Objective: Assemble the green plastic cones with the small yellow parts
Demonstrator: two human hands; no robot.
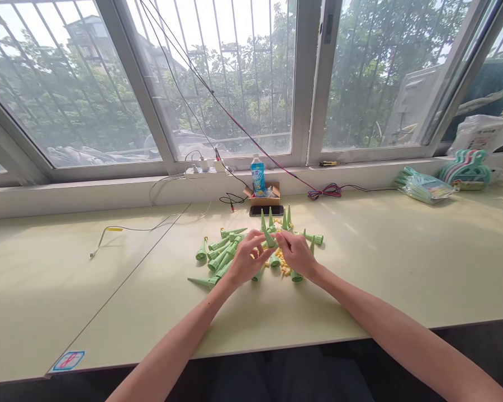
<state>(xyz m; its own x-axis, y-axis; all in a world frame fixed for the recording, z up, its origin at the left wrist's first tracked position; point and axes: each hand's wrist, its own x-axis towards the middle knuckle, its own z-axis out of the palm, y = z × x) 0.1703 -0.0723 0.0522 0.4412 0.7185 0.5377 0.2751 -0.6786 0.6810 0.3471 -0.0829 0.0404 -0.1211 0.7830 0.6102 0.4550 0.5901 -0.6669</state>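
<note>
My left hand [250,258] holds a green plastic watering spike [269,239] between thumb and fingers, its point tilted up. Right beside it, my right hand [297,254] is closed in a pinch at the spike's wide end; whatever sits in those fingertips is hidden. A heap of similar green spikes [222,257] lies to the left of my hands. Several more spikes [286,218] stand upright just beyond them. Small yellow plastic pieces [284,269] are scattered on the table under and between my hands.
Behind the work lie a black phone [266,211] and a small cardboard box [272,195] near a blue bottle [258,177]. Coiled cable [324,192] rests by the sill. Bagged hangers [465,170] are at the far right, a white cable [103,240] at the left.
</note>
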